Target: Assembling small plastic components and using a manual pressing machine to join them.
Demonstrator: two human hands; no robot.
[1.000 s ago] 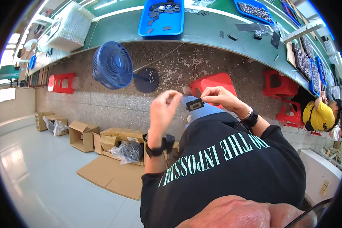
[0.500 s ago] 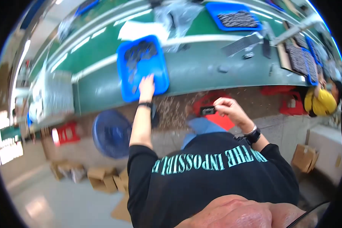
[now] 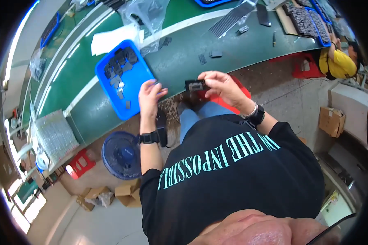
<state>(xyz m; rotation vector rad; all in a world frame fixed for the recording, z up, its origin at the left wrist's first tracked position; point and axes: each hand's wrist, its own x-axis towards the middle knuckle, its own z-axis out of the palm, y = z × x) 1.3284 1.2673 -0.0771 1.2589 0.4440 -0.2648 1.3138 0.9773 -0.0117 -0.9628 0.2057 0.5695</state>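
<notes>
My right hand (image 3: 225, 87) pinches a small black rectangular plastic part (image 3: 195, 85) between thumb and fingers, in front of the bench edge. Just beside the near right corner of a blue tray (image 3: 147, 69) is my left hand (image 3: 150, 98). Its fingers are bent with the tips close together, and whatever they hold is too small to make out. Inside the tray lie several flat dark pieces (image 3: 120, 61), heaped toward the far end, with a few scattered nearer.
The green bench (image 3: 173, 65) carries white paper (image 3: 110, 41), clear plastic bags (image 3: 145, 16), dark strips (image 3: 233, 18) and a few loose pieces. A blue fan (image 3: 122, 155) stands below on the left. A co-worker in yellow (image 3: 341, 61) sits far right, beside filled trays (image 3: 302, 20).
My left hand has come out of the blue tray and moved right, toward the black part. My right hand still holds that part, now farther left and higher. The whole view has turned.
</notes>
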